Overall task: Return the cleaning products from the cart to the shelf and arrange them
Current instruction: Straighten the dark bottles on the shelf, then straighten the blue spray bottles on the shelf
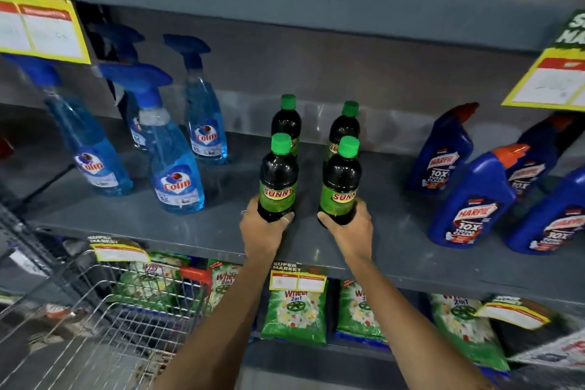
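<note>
Your left hand (264, 231) and right hand (349, 228) each grip a green-capped bottle (278, 180) on the shelf (395, 231); next, release them aligned behind-row.

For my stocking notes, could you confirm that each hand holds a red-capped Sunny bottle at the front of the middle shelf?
Not quite: the caps are green, not red. The head view shows the left hand and right hand each holding a Sunny bottle at the middle shelf front.

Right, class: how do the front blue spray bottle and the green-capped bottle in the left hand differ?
The spray bottle has a blue trigger top and clear blue liquid; the green-capped bottle has a plain screw cap and dark liquid. The left hand grips the green-capped bottle; the spray bottle stands untouched. Both are upright.
</note>
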Tool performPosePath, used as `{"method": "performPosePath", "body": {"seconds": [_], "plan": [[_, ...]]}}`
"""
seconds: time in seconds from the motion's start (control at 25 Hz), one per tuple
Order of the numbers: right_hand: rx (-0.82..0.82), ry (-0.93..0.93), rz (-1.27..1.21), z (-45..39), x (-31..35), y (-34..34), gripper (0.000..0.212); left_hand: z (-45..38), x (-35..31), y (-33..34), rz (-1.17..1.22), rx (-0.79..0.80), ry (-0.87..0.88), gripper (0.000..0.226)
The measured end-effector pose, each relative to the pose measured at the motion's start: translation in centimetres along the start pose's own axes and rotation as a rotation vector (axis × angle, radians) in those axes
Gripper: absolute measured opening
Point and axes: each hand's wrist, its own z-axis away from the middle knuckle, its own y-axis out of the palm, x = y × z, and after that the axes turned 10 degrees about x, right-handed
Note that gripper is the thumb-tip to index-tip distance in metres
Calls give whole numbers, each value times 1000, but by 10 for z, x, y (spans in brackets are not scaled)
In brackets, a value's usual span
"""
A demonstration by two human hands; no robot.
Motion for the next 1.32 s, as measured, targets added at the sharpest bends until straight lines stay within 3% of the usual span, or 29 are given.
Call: {"method": "performPosePath", "body": {"seconds": [0.24,0.44,0.56,0.64,0.76,0.96,1.2,1.32], "plan": [[-13,-25,31,1,-2,0,64,-1,-1,0,-2,-61,1,59],[8,-49,73,2,-7,1,66,1,1,-5,1,10,49,57],[22,-72,74,7,-4,1,80,3,-2,-9,-15,59,72,59],[-72,-137,89,18,-1,3,86,6,0,-15,9,95,75,66],[-189,-312,215,36,5,7,68,14,10,-32,21,46,80,77],[58,-447,283,49,19,25,38,17,25,-70,120,-219,96,50],[245,-633,216,59,44,81,35,-6,34,-132,62,-394,87,36],[372,-608,148,62,58,114,37,-25,39,-165,32,-443,38,38]]}}
